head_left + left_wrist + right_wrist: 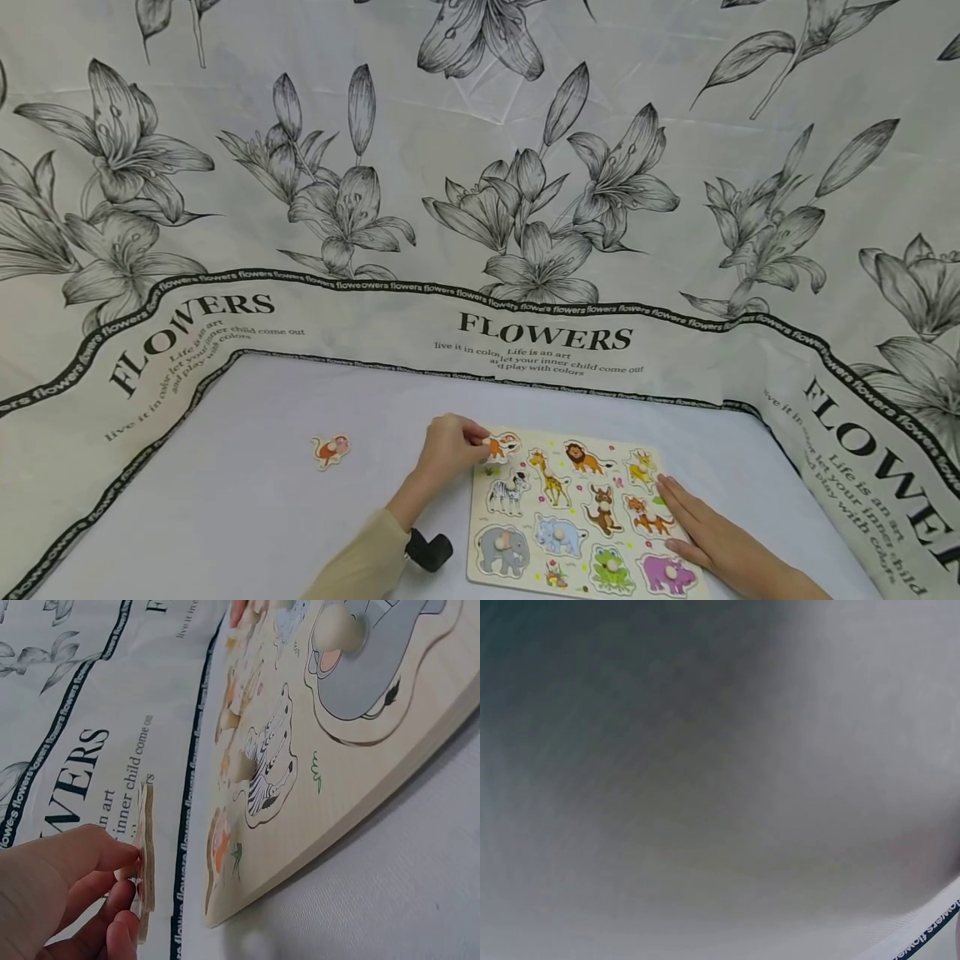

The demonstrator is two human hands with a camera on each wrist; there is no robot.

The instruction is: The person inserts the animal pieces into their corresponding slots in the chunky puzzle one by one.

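My left hand (pixel 450 446) pinches the knob of an orange-and-white animal puzzle piece (pixel 498 448) at the far left corner of a wooden peg puzzle board (pixel 517 510). The left wrist view shows this piece (pixel 147 855) edge-on, upright and apart from the board, with thumb and fingers of the left hand (pixel 67 892) at its knob. A recess with an orange print (pixel 220 840) lies beside it. My right hand (pixel 708 533) rests with extended fingers along the board's right edge. The right wrist view is mostly a grey blur.
A monkey-shaped piece (pixel 331 450) lies on the white tabletop (pixel 247 508) left of the board. Zebra (pixel 508 492), elephant (pixel 502 552), giraffe (pixel 550 479) and several other animals sit on the board. A flower-printed cloth (pixel 525 333) rises behind and at both sides.
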